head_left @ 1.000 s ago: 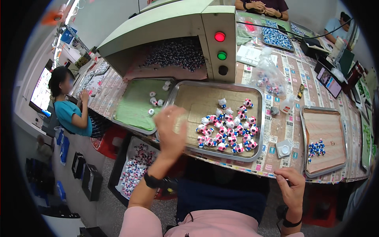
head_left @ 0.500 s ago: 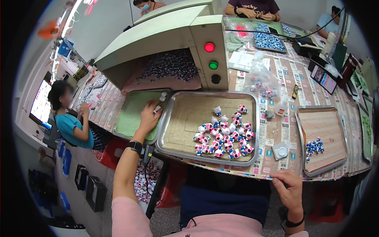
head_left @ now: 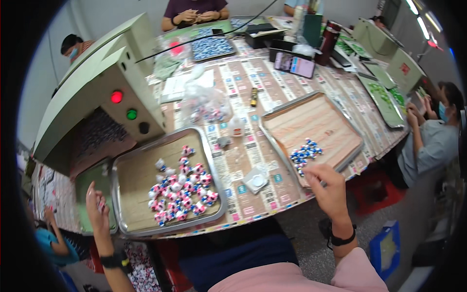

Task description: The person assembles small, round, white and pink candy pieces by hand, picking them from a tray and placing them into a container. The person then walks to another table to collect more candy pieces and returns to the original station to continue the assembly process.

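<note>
My left hand (head_left: 98,210) is raised over the right edge of the green-lined tray (head_left: 86,194). Its fingers are bent round something small and pale pink that I cannot make out. To its right, a larger metal tray (head_left: 131,180) holds several pink, white and blue figurines (head_left: 181,192) clustered in its right half. My right hand (head_left: 330,192) is over the near left edge of the pink-lined tray (head_left: 335,126). Its thumb and index finger come together beside a pile of small blue and white pieces (head_left: 305,155); whatever is between the fingertips is hidden.
A machine (head_left: 97,97) with red and green lights stands at the left. Between the trays are a small bottle (head_left: 236,126), a white round dish (head_left: 257,181) and a bag of pieces (head_left: 206,104). A propped phone (head_left: 294,64) stands farther back. Co-workers sit around the table.
The view has swung to the right. My left hand has lifted from the green-lined tray's surface, and my right hand has moved from the table's front edge to the small blue and white pieces.
</note>
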